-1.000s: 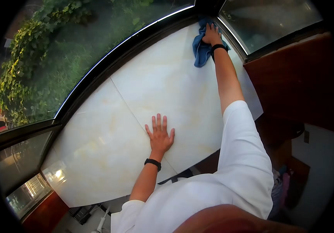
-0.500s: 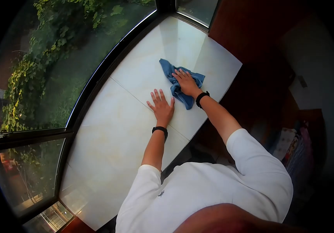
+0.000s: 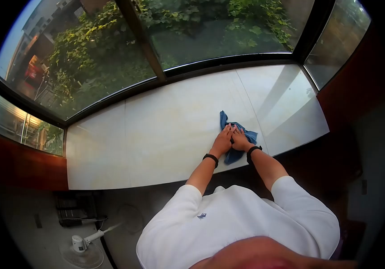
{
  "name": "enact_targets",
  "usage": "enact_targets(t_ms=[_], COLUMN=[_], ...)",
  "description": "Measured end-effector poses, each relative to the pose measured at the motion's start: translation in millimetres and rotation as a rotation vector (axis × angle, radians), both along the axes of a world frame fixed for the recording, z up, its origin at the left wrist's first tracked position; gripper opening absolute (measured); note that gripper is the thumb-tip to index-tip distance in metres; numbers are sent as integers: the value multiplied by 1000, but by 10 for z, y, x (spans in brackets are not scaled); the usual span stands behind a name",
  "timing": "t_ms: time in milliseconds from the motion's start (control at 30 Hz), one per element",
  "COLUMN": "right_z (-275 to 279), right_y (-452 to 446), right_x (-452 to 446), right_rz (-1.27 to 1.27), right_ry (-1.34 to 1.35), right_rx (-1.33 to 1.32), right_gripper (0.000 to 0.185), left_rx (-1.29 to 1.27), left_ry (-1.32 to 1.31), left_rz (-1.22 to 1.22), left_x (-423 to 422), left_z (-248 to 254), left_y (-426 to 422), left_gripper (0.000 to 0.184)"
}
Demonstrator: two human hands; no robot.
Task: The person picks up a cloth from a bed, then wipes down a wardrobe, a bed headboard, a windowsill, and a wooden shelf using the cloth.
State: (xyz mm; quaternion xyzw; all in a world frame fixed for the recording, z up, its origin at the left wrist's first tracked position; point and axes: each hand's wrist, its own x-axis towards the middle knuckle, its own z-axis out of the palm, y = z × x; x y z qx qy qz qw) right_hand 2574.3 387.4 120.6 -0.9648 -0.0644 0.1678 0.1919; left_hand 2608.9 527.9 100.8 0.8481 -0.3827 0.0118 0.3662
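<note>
A crumpled blue cloth [image 3: 233,157] lies on the pale tiled ledge [image 3: 174,121], to the right of its middle. My left hand [image 3: 222,142] rests at the cloth's left side, its fingers close together on the fabric. Over the middle of the same cloth, my right hand [image 3: 240,140] presses down with its fingers curled on it. The fingertips of both hands meet. One corner of the cloth points away from me, and another part hangs out below the hands. A dark band circles each wrist.
Behind the ledge runs a dark window frame [image 3: 163,77], with green vines outside the glass. Reddish wood panels [image 3: 26,168] stand at both ends. Below on the left are a white fan [image 3: 79,243] and a dark rack [image 3: 73,210].
My view has swung left, bringing the fan into sight. My left hand has left the bare tile and joined my right hand at the cloth, which now lies nearer to me.
</note>
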Motion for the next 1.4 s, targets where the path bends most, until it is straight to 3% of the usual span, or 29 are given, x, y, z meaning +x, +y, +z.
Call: enact_targets(t_ms=[133,233,333,367,467,500,567,633,733,767,800,867,933,1033,1067,1100,1133,1167,1267,1400], right_z=[146,-31,152,20,-36,-38,6,-35,18,27,58,90,98,19,-6,-103,-165,-140,-47,-145], right_y=[1262,2264,3246,3485,3529,3480,3347,2948,2158,1879,1600,999,416,-284,-467,-647,-807,-901,-862,-751], right_x=[367,624,392,311,-152,-218,-193,-85,-137,-223,-318,-599,-839,-1040,-1072,-1081,-1089,-1107,-1137,-1302], right_rz=[388,643,840,894,1010,1013,879,855,839,752,662,571,412,75,-46,-146,-197,-287,-215,-79], right_ry=[27,37,-22,-88,-555,-549,-544,-544,-567,-449,-334,-358,-382,-454,-484,-486,-522,-495,-470,-518], right_rx=[-14,-20,127,253,165,179,182,244,231,303,373,446,431,479,469,457,476,471,356,115], right_gripper=[85,83,70,64,52,52,52,53,53,54,56,61,59,51,46,41,37,30,29,46], left_rx=[303,335,362,394,491,489,520,806,872,869,1027,1294,1400,1204,1060,770,682,573,473,399], left_ry=[-31,99,168,204,548,600,470,304,309,315,394,503,432,137,276,202,337,311,314,452], left_rz=[461,752,958,1019,976,931,1006,939,826,821,828,743,531,407,400,332,322,294,297,264], left_x=[-251,-413,-677,-759,-959,-961,-922,-819,-589,-533,-477,-492,-521,-667,-737,-796,-825,-850,-973,-1001], left_z=[93,118,14,85,426,464,417,403,356,338,366,638,675,389,558,365,395,264,358,424], left_y=[1264,2084,2991,3265,3669,3718,3495,3130,2560,2269,1927,1269,587,-275,-521,-667,-830,-943,-774,-558], left_gripper=[69,69,53,47,32,31,33,42,58,58,62,70,77,66,63,64,66,67,70,65])
